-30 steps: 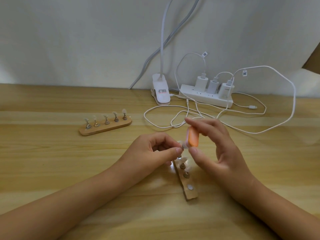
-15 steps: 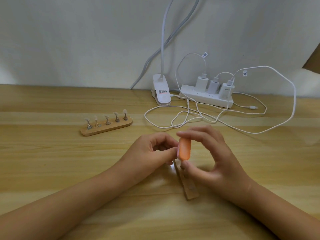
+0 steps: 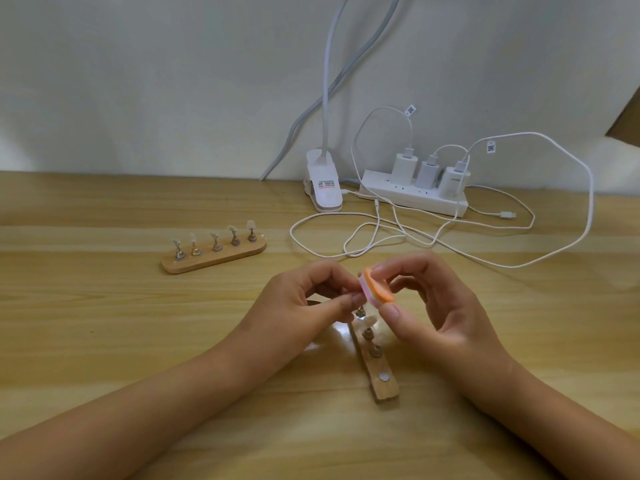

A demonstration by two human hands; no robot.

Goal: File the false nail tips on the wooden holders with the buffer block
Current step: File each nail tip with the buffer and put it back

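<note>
Head view: what has changed?
– The buffer block (image 3: 377, 289), upright half a second ago, now tilts orange face up. The right hand (image 3: 440, 317) pinches it in its grip against something the left hand (image 3: 304, 303) pinches just above the near holder (image 3: 384, 386), probably a nail tip, mostly hidden. Filing looks under way.

How many of each?
– One block, and two wooden holders on the counter (image 3: 104, 341). The far holder (image 3: 214, 258) has five tips; the near one shows one.
</note>
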